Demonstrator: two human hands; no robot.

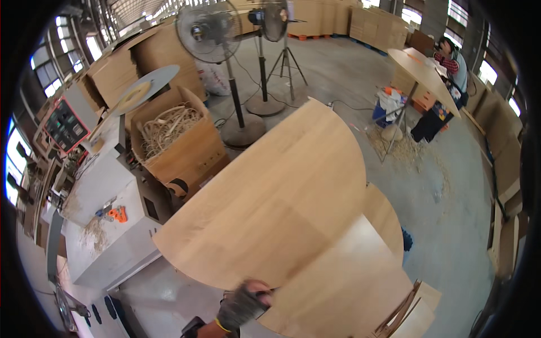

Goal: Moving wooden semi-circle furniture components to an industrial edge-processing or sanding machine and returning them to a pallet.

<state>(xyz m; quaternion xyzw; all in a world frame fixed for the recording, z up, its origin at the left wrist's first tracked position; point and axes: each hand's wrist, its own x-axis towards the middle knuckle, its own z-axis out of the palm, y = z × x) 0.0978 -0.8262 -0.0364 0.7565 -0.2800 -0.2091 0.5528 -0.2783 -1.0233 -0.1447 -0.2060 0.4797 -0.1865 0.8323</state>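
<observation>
My left hand [245, 304], in a dark grey fingerless glove with a yellow band at the wrist, is at the near edge of a large wooden panel [265, 197]. Its fingers are curled at that edge, closed on the panel, though slightly blurred. The panel is pale wood with a broad rounded outline and lies tilted across the middle of the view. Beside it, nearer and to the right, is another pale wooden panel [349, 281] with a glossy patch. A rounded panel edge [383, 217] shows behind these two. My right hand does not appear.
On the left stands a grey machine table [112, 248] with orange-handled tools [118, 214]. Behind it, a cardboard box [186, 152] holds wood-coloured strips. Two pedestal fans [236, 107] stand beyond. Far right, another person [453, 67] sits by a round-edged panel [420, 70].
</observation>
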